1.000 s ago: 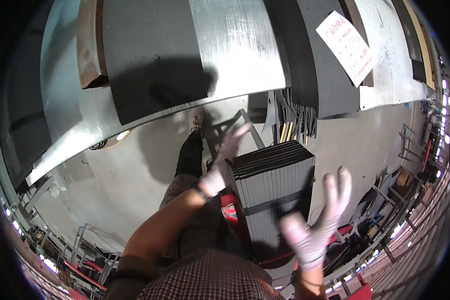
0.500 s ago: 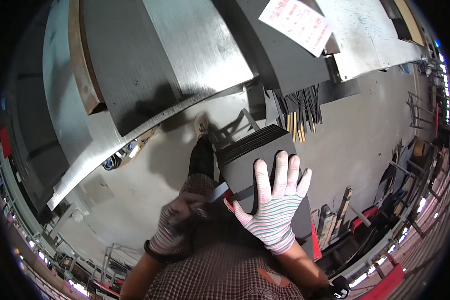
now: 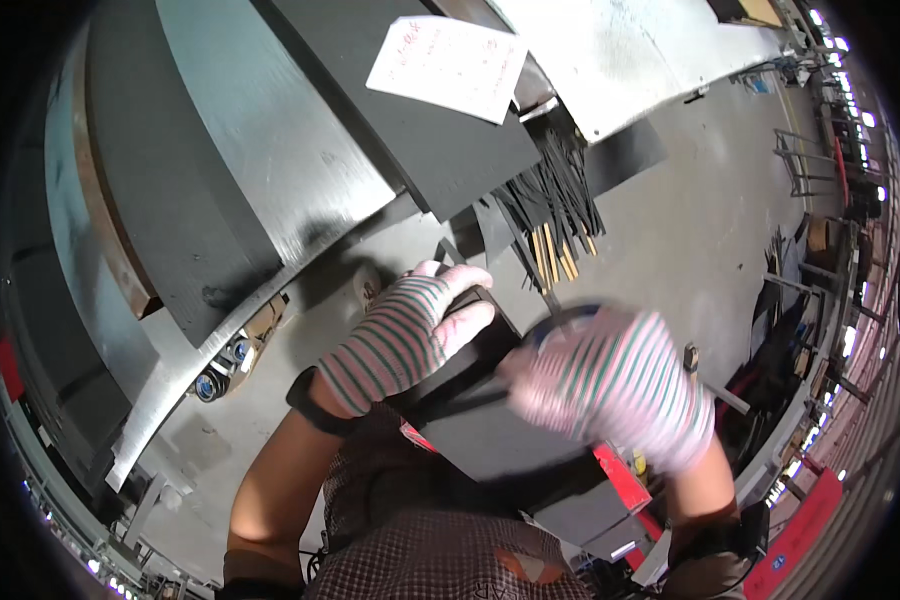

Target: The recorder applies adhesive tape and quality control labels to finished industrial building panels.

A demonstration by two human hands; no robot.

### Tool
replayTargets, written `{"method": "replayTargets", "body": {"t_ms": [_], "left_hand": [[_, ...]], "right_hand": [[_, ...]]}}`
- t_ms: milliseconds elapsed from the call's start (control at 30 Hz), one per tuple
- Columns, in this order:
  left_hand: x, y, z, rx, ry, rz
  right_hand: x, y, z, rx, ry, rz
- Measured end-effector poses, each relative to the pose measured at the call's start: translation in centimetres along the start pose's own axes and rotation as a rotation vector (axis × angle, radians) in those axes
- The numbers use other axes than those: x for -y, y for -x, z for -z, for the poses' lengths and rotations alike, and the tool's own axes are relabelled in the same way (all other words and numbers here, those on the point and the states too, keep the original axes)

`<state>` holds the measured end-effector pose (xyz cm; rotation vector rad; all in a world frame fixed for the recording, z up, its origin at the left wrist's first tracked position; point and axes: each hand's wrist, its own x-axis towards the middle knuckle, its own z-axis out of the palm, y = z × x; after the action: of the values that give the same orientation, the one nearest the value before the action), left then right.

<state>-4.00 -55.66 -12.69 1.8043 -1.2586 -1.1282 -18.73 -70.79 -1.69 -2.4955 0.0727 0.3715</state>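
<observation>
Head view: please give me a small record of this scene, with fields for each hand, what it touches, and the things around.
left hand: striped glove, laid over the top edge of the dark stack of sheets, fingers curled on it
right hand: striped glove, blurred, against the stack; whether it grips cannot be told
above stack: large grey metal plates, white paper sheet
beside plates: bundle of thin dark and tan strips
ground: grey concrete floor

gloves (image 3: 400, 340): striped knit cloth | stack (image 3: 490, 420): matt black sheets | panel (image 3: 270, 130): brushed metal
</observation>
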Motion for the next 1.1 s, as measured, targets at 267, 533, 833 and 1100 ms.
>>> {"method": "replayTargets", "body": {"t_ms": [267, 533, 833, 1100], "left_hand": [[-2.1, -0.1, 0.2, -0.268, -0.057, -0.119], [-3.4, 9.1, -7.3, -0.476, 0.723, 0.414], [-1.8, 22.9, -7.3, -0.249, 1.689, 0.47], [14.0, 28.3, -4.3, -0.097, 2.052, -0.116]], "right_hand": [[-15.3, 6.7, -15.0, -0.265, -0.225, -0.371], [-1.3, 10.8, -9.1, -0.1, -0.263, -0.462], [6.5, 36.8, -18.6, 0.544, -0.031, -0.544], [23.6, 20.1, -16.5, 0.075, -0.138, -0.612]]}}
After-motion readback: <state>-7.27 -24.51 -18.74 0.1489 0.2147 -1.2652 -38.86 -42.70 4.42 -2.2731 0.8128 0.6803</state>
